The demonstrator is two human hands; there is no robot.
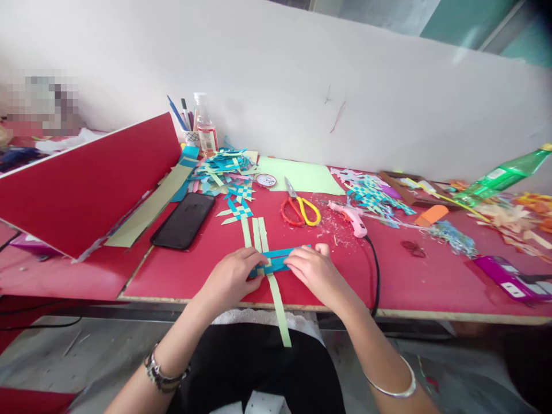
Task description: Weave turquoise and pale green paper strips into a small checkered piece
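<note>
Strips of blue paper (279, 264) crossed green strips (278, 307) near the front of the tabletop (172, 275), the left hand (235, 273) pinching the crossing, the right hand (315, 270) holding the blue lengths, ideally flat, parallel and snug.

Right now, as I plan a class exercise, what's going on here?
Someone is handling blue strips and green strips that cross on a table. The left hand is at the crossing; the right hand has its fingers on the blue strips. One green strip reaches past the table's edge. Scissors and a glue gun lie beyond the hands.
</note>
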